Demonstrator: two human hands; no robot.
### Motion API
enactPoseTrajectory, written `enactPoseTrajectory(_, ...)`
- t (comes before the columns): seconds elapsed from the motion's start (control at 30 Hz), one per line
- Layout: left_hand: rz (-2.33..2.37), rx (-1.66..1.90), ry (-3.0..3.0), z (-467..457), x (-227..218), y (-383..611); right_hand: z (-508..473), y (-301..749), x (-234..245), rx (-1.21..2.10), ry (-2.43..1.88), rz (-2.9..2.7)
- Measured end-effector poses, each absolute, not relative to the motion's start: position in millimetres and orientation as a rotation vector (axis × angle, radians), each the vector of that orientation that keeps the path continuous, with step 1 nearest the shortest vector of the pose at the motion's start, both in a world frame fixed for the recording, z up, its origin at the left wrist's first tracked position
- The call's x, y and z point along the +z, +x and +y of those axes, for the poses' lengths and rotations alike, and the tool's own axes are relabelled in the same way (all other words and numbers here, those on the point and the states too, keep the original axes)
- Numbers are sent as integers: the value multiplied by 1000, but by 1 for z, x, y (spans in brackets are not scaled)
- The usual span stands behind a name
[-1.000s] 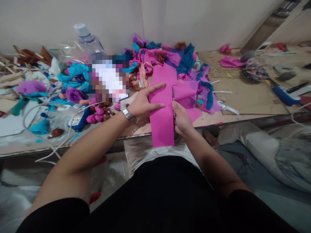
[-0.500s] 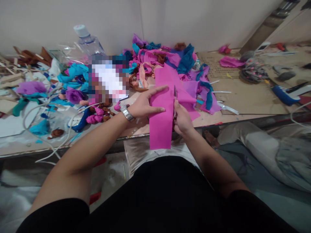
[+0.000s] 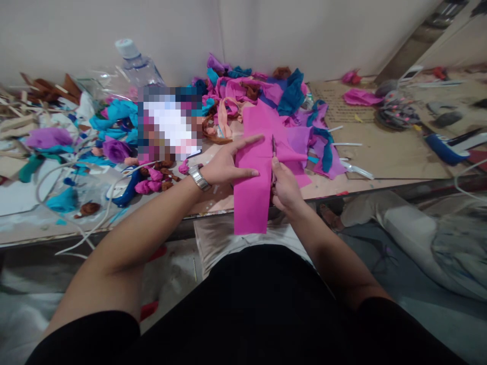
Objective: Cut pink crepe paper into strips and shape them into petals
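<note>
A large sheet of bright pink crepe paper (image 3: 251,203) lies over the table's front edge, its lower end hanging down. My left hand (image 3: 228,165) grips its left side, thumb and forefinger on top, the other fingers hidden beneath. Scissors (image 3: 273,147) are held in my right hand (image 3: 285,190), pointing away from me. Their blades sit along a cut in the paper, with a long strip to the left and a loose flap (image 3: 291,154) to the right. My right fingers mostly cover the handles.
Purple, blue and pink crepe scraps (image 3: 291,94) pile up behind the sheet. To the left are a clear bottle (image 3: 140,68), a blue-and-white tool (image 3: 127,187), a white cable (image 3: 38,187) and wooden sticks (image 3: 15,109). Cardboard (image 3: 365,147) covers the right side; a seated person's leg (image 3: 380,218) is below.
The scissor blades look closer together than half a second ago. The right flap of paper has shifted slightly; my left hand has stayed in place.
</note>
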State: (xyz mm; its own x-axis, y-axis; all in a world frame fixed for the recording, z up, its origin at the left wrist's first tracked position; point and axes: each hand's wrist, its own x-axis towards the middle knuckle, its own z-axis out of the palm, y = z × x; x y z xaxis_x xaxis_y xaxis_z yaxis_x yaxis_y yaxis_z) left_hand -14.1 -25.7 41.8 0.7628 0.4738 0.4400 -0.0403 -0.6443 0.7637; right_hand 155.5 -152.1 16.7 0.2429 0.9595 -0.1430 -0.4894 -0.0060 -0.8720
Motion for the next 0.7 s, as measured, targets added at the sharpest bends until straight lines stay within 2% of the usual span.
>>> enactPoseTrajectory(0.4, 526, 989, 1988, -11, 29, -11, -156, 156, 24, 1258, -1044, -623)
enactPoseTrajectory(0.7, 485, 809, 1848, -24, 39, -13, -157, 153, 25, 1244, -1034, -630)
